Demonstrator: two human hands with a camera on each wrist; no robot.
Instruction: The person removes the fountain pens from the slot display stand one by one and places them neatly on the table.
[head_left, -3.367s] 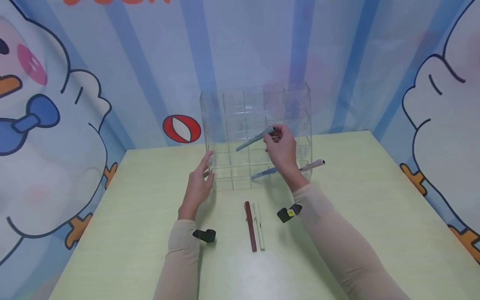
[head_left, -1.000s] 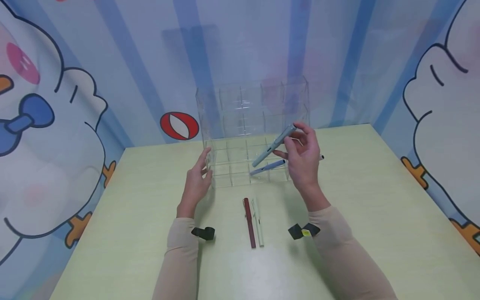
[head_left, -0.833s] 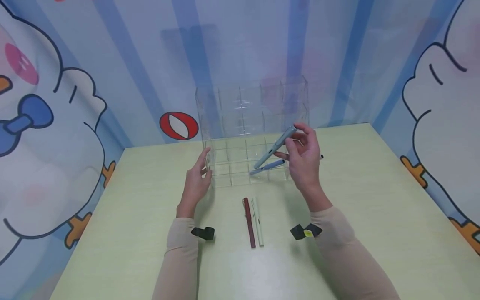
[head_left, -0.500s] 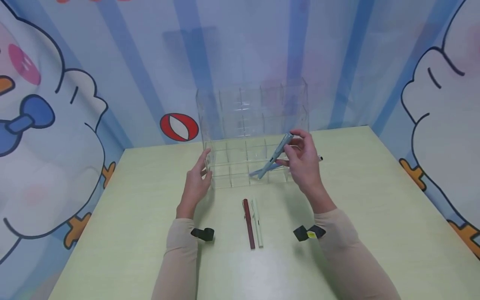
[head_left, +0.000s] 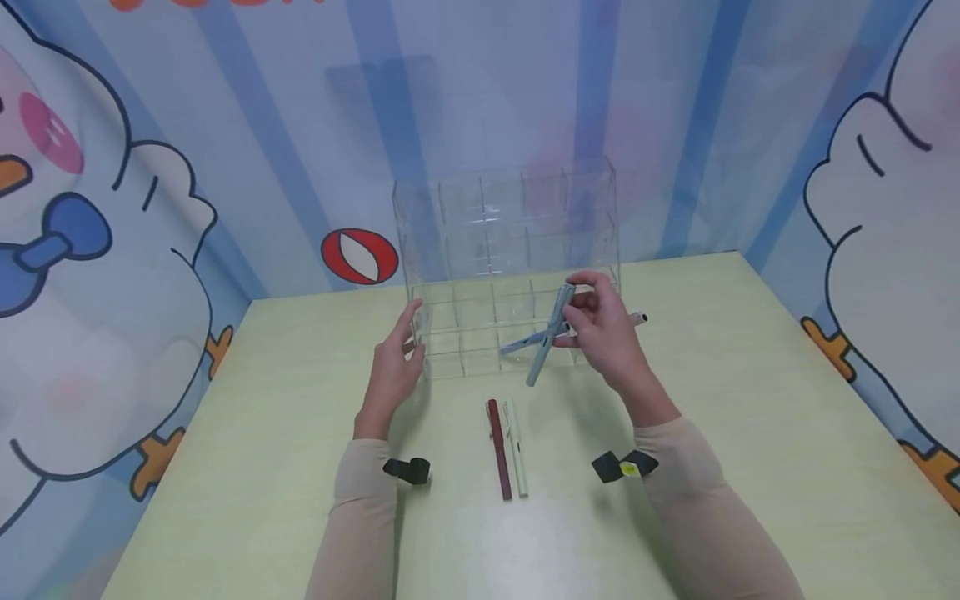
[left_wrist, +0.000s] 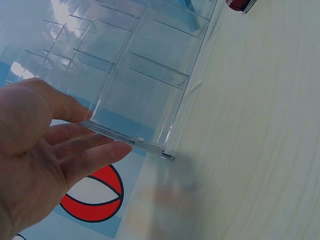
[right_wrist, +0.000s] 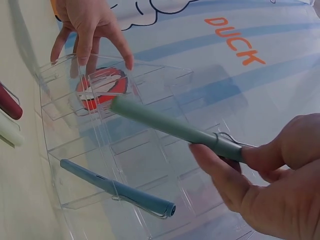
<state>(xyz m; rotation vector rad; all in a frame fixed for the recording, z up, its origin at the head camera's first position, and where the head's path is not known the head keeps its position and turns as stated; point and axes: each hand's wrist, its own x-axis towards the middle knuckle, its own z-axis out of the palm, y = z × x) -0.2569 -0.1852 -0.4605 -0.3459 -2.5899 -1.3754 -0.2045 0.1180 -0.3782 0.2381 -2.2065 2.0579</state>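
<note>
while pinched at clip end by right hand, grey-green pen hangs tip-down before clear organizer. likely light, stiff, slippery; best gripped mid-barrel. left hand, fingers straight, steadies organizer's left wall.

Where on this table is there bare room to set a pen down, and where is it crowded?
Bare table lies right of the right hand, and left of the left hand toward the table's left edge. The near strip below the red pen and white pen is also free. It is crowded in front of the clear organizer, where the grey pen hangs.
</note>
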